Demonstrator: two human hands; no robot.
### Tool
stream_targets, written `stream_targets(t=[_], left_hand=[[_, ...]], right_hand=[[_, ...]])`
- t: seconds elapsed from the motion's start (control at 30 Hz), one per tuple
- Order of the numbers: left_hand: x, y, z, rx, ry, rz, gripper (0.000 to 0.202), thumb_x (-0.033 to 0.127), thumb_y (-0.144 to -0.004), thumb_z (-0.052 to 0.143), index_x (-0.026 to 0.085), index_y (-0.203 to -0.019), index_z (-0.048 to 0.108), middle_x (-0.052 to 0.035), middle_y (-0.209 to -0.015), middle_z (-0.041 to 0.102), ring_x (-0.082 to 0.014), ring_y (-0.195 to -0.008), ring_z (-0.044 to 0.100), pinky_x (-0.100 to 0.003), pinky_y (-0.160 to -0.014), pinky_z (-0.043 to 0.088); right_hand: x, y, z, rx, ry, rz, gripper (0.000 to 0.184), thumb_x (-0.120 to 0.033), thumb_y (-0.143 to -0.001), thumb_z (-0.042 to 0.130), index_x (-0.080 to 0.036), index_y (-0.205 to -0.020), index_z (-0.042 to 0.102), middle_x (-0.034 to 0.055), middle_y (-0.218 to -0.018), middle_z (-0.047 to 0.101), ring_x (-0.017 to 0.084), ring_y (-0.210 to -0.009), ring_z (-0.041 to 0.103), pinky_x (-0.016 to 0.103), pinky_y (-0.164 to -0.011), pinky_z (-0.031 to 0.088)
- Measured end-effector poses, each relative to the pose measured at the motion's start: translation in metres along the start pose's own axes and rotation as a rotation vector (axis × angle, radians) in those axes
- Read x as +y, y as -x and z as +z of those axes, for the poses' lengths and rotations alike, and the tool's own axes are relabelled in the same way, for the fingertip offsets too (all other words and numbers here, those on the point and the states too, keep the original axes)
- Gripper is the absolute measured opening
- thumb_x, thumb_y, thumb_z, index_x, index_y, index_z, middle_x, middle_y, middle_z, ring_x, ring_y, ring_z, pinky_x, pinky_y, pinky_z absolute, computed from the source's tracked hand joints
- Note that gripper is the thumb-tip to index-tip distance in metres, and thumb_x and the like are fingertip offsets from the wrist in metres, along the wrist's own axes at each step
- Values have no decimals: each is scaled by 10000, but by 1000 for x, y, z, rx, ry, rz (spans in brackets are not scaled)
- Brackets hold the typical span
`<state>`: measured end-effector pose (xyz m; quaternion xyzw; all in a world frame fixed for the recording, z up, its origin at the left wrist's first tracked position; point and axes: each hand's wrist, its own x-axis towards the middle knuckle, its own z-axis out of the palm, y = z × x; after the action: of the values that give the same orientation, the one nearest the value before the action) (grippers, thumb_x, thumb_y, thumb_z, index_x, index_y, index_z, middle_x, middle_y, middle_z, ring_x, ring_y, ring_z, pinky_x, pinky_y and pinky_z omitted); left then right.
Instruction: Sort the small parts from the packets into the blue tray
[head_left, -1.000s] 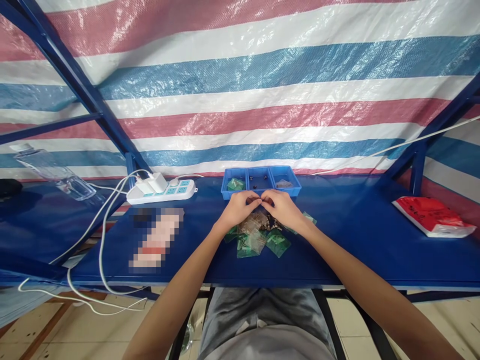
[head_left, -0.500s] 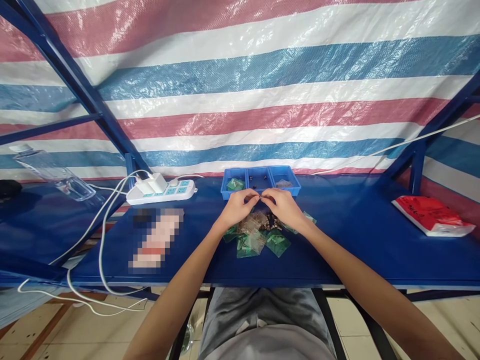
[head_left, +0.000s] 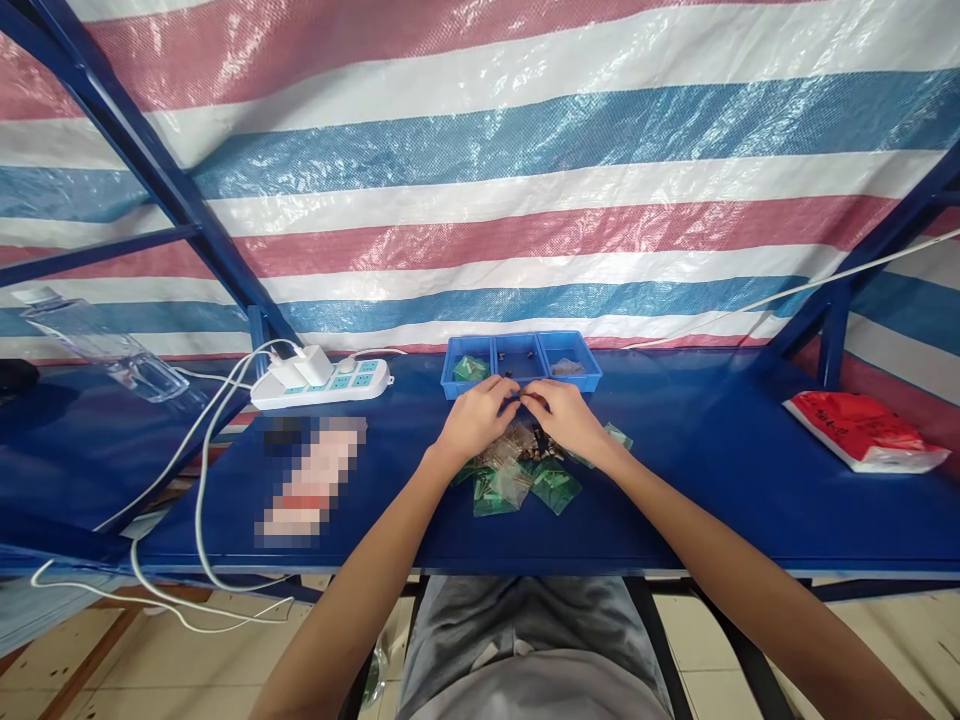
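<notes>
My left hand (head_left: 480,415) and my right hand (head_left: 564,412) meet fingertip to fingertip over the table, just in front of a blue three-part tray (head_left: 519,392). Both are closed in a pinch around something small and dark, too hidden to name. Below them lies a pile of small clear and green plastic bags (head_left: 556,486) with thin metal pieces inside. Loose dark and brass-coloured parts (head_left: 541,443) sit beside the bags, partly under my right hand. In the tray, a green bag (head_left: 471,369) fills the left part, a few dark bits the middle, and a clear bag (head_left: 566,367) the right.
A white power strip (head_left: 322,385) with plugs and cables stands at the left. A clear bottle (head_left: 105,345) leans farther left. Toward the right edge lies a red packet (head_left: 862,430). A striped sheet (head_left: 525,230) hangs behind the blue table (head_left: 697,490).
The fingers of my left hand have shifted and curled over more at the meeting point. My right hand stays nearly in place. The tray and bags are unmoved.
</notes>
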<state>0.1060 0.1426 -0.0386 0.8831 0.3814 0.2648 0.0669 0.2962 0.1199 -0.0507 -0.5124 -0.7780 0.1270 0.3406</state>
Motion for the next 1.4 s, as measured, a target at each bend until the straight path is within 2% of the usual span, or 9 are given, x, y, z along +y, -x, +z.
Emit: stream_targets(t=[0.23, 0.37, 0.5, 0.67, 0.83, 1.03, 1.13, 1.3, 1.4], left_hand=[[0, 0, 0, 6, -82, 9, 207, 268, -971, 524, 217, -1156, 601, -54, -1101, 648, -190, -971, 650, -262, -741, 507], [2, 1, -1, 11, -115, 4, 206, 295, -1003, 472, 211, -1130, 610, -60, -1095, 645, -175, -907, 646, -254, -692, 487], [5, 0, -1, 5, -122, 17, 244, 305, -1034, 404, 205, -1137, 602, -68, -1072, 635, -177, -909, 639, -253, -676, 474], [7, 0, -1, 9, -114, 21, 303, 347, -1059, 347, 202, -1060, 614, -68, -1022, 623, -179, -905, 633, -259, -687, 469], [6, 0, 0, 1, -100, 24, 283, 349, -1049, 375, 206, -1044, 620, -64, -1011, 617, -169, -849, 621, -256, -660, 457], [6, 1, -1, 40, -60, 9, 215, 316, -1030, 421, 216, -1077, 605, -55, -1087, 620, -156, -820, 620, -263, -672, 469], [5, 1, 0, 47, -43, 12, 189, 294, -1018, 444, 213, -1109, 589, -60, -1123, 611, -158, -829, 623, -262, -669, 476], [4, 1, 2, 40, -25, 30, 189, 286, -1006, 467, 211, -1137, 580, -69, -1137, 600, -162, -846, 629, -266, -704, 503], [4, 1, 1, 57, -23, 27, 185, 288, -1007, 469, 212, -1126, 588, -64, -1131, 605, -158, -845, 633, -271, -738, 514]], right_hand=[[-7, 1, 0, 9, -55, -18, 239, -280, -995, 466, -200, -803, 584, 24, -757, 604, 164, -675, 555, 270, -608, 366], [-9, 1, -1, 10, -61, -21, 289, -309, -1005, 451, -205, -752, 543, 14, -723, 571, 158, -657, 536, 270, -597, 356], [-10, 0, -3, 25, -29, -25, 356, -339, -1016, 433, -211, -687, 469, 1, -674, 521, 155, -620, 492, 280, -600, 336], [-8, 0, -4, 42, 16, -43, 389, -329, -1038, 381, -216, -667, 403, 8, -664, 493, 163, -631, 493, 291, -617, 332], [-5, 0, -3, 36, 27, -34, 372, -317, -1040, 371, -213, -694, 462, 26, -703, 544, 174, -658, 523, 291, -633, 353], [-4, -1, -2, 39, -71, -30, 269, -260, -1026, 391, -201, -884, 612, 56, -871, 682, 194, -801, 623, 284, -713, 411], [-4, -1, -2, 32, -126, 0, 229, -252, -999, 437, -201, -936, 652, 51, -871, 702, 191, -776, 628, 278, -673, 419], [-4, 0, 0, 19, -313, 83, 207, -295, -951, 503, -205, -964, 688, 54, -900, 725, 205, -807, 651, 287, -664, 471], [-4, 0, 2, -42, -502, 176, 234, -355, -945, 515, -198, -969, 686, 69, -919, 722, 227, -855, 676, 287, -622, 507]])
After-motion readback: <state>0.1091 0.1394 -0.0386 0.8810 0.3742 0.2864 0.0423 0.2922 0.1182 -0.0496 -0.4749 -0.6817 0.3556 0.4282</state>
